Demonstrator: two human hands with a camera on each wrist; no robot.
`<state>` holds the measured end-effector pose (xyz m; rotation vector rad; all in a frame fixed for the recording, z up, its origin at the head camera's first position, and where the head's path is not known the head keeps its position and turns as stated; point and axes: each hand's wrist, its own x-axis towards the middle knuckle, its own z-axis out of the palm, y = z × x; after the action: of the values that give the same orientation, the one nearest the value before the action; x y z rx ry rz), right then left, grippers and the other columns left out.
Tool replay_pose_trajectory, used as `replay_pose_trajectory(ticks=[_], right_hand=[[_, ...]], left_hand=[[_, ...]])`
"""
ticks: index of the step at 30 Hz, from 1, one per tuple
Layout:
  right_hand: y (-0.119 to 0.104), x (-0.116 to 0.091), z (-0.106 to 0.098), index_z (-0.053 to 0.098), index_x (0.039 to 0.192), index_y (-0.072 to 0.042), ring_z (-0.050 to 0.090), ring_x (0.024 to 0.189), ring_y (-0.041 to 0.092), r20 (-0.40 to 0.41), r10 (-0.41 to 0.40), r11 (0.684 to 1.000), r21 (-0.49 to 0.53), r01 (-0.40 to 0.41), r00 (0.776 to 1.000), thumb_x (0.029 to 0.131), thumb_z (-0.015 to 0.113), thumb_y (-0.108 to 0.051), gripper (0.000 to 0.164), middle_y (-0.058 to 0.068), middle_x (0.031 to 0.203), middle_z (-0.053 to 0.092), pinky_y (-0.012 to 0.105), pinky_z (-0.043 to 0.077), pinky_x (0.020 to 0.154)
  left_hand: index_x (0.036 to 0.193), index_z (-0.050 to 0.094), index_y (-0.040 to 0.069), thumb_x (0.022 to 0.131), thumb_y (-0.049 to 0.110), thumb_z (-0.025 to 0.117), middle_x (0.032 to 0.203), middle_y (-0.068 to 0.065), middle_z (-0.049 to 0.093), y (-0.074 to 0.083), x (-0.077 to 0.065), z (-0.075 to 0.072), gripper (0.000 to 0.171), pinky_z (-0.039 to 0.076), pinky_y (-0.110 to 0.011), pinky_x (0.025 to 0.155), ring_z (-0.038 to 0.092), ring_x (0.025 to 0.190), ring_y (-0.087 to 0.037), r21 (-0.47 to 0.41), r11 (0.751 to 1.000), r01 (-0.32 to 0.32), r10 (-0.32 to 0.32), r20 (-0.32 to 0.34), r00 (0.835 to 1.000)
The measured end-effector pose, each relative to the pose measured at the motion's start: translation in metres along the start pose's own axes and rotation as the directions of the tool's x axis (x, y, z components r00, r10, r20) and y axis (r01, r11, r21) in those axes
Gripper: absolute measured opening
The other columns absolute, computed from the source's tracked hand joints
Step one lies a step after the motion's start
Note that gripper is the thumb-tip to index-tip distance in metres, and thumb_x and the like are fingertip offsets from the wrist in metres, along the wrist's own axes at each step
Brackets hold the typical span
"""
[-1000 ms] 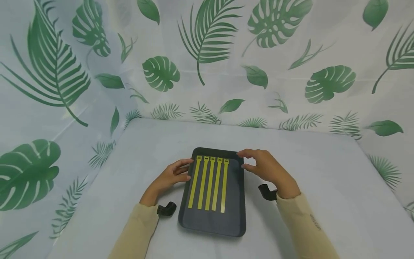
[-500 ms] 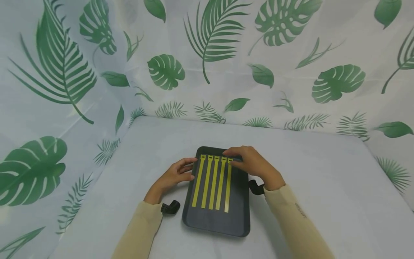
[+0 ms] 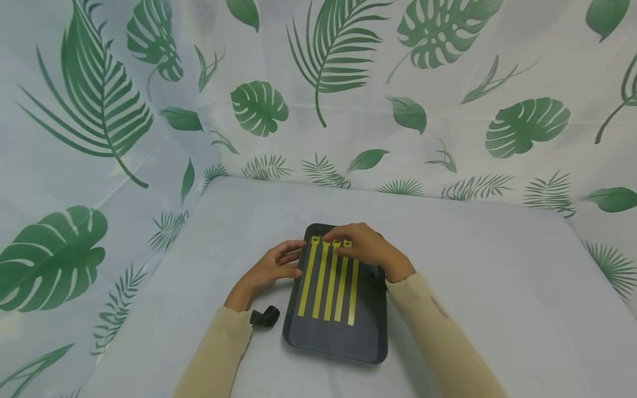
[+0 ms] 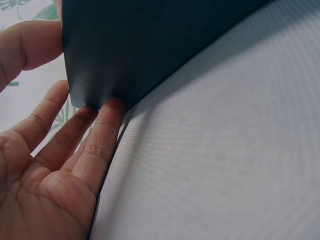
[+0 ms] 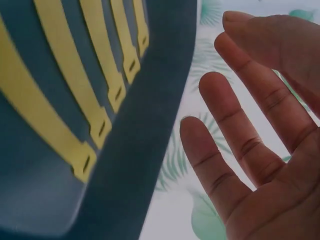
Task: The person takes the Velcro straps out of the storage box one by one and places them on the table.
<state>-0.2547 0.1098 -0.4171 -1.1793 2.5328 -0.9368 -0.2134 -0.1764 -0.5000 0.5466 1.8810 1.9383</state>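
Observation:
Several yellow cable straps [image 3: 330, 287], flat with slotted heads, lie side by side in a dark grey tray [image 3: 338, 345]. My left hand [image 3: 269, 271] is at the tray's left side, fingers loosely extended. In the left wrist view, fingertips of the left hand [image 4: 75, 165] touch the tray's outer wall [image 4: 135, 50]. My right hand [image 3: 363, 246] is over the far part of the tray, fingers near the strap heads and partly hiding them. In the right wrist view, the right hand [image 5: 265, 150] has spread, relaxed fingers with nothing held, beside the tray's rim [image 5: 170, 75].
The tray stands on a white-covered table [image 3: 239, 215]. White sheets with green leaf prints form a back wall [image 3: 348, 110] and a left wall [image 3: 59, 182]. A black wrist camera mount [image 3: 265, 317] sits at the left cuff.
My right hand has moved left from the tray's right rim to over the strap heads. The left hand stays at the left side. The head view has shifted slightly.

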Motion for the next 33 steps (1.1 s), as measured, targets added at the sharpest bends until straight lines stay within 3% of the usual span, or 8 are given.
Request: replay_pose_trajectory(ticks=[4, 16, 21, 28, 33], right_hand=[[0.000, 0.009, 0.006, 0.072, 0.131, 0.007, 0.070, 0.121, 0.038, 0.030, -0.032, 0.999, 0.015, 0.032, 0.999, 0.098, 0.073, 0.007, 0.033, 0.020, 0.129, 0.075, 0.053, 0.059, 0.102], [0.006, 0.031, 0.021, 0.077, 0.126, 0.002, 0.069, 0.121, 0.038, 0.109, -0.025, 0.996, 0.089, 0.016, 0.994, 0.099, 0.067, 0.011, 0.030, 0.017, 0.129, 0.075, 0.050, 0.059, 0.102], [0.006, 0.040, 0.023, 0.080, 0.121, 0.001, 0.071, 0.116, 0.035, 0.144, -0.039, 0.997, 0.072, 0.028, 0.989, 0.096, 0.069, 0.014, 0.030, 0.015, 0.126, 0.076, 0.044, 0.061, 0.098], [0.005, 0.054, 0.028, 0.081, 0.113, -0.001, 0.073, 0.113, 0.028, 0.223, 0.012, 0.998, 0.054, -0.024, 0.975, 0.093, 0.073, 0.015, 0.026, 0.011, 0.119, 0.077, 0.039, 0.062, 0.095], [0.008, 0.061, 0.031, 0.081, 0.103, -0.003, 0.073, 0.101, 0.022, 0.246, 0.001, 1.000, 0.028, -0.008, 0.969, 0.091, 0.074, 0.015, 0.023, 0.008, 0.109, 0.078, 0.036, 0.062, 0.089]], left_hand=[[0.162, 0.035, -0.011, 0.096, 0.003, 0.077, 0.167, -0.033, 0.036, -0.001, 0.000, -0.001, 0.080, 0.042, -0.052, 0.123, 0.036, 0.155, -0.050, -0.007, 1.000, -0.003, 0.003, 0.003, 1.000], [0.162, 0.034, -0.012, 0.094, 0.008, 0.081, 0.168, -0.033, 0.034, -0.002, 0.000, -0.004, 0.085, 0.039, -0.051, 0.125, 0.035, 0.156, -0.051, -0.003, 1.000, -0.019, 0.019, 0.008, 1.000], [0.161, 0.034, -0.012, 0.094, 0.004, 0.080, 0.167, -0.033, 0.034, -0.003, 0.000, -0.004, 0.083, 0.039, -0.051, 0.125, 0.036, 0.155, -0.051, 0.005, 1.000, -0.021, 0.021, 0.005, 1.000], [0.161, 0.034, -0.014, 0.093, 0.001, 0.079, 0.168, -0.033, 0.034, -0.003, 0.001, -0.005, 0.082, 0.038, -0.052, 0.125, 0.036, 0.155, -0.051, 0.002, 1.000, -0.023, 0.023, 0.002, 1.000], [0.161, 0.033, -0.014, 0.093, 0.000, 0.078, 0.168, -0.033, 0.033, -0.004, 0.001, -0.006, 0.082, 0.037, -0.053, 0.126, 0.036, 0.155, -0.052, 0.004, 1.000, -0.022, 0.022, 0.005, 1.000]])
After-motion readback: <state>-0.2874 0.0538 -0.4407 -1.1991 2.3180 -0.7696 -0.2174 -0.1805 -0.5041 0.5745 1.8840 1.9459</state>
